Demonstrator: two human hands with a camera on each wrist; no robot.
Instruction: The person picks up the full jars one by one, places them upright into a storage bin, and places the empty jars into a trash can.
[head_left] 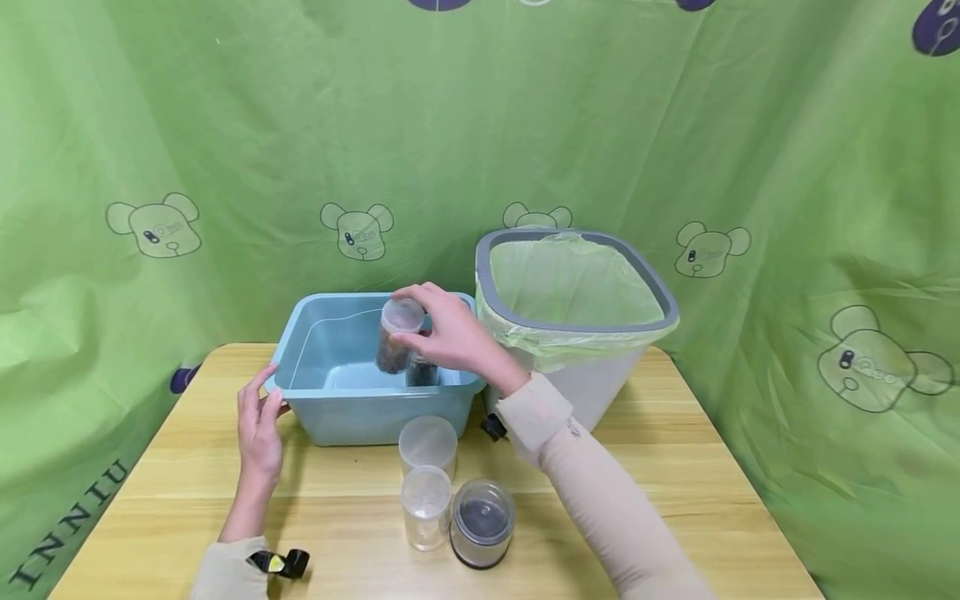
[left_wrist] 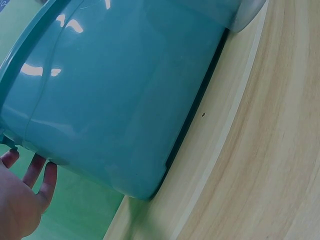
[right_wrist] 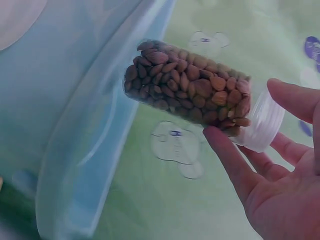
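My right hand (head_left: 457, 333) holds a clear jar of brown nuts (head_left: 393, 352) by its translucent lid, over the inside of the blue plastic basin (head_left: 352, 417). In the right wrist view the jar (right_wrist: 187, 85) looks nearly full of almond-like nuts, with thumb and fingers around the lid end. Another jar with dark contents (head_left: 422, 372) stands in the basin, partly hidden by the right hand. At the basin's left front corner, my left hand (head_left: 259, 421) grips the rim. The left wrist view shows its fingers (left_wrist: 34, 170) under that rim.
A light-coloured trash bin (head_left: 600, 379) with a grey rim and green liner stands right of the basin. In front of the basin are two clear lidded containers (head_left: 427, 446) and a clear container with a dark base (head_left: 482, 533). A green curtain (head_left: 435, 125) hangs behind the wooden table (head_left: 345, 517).
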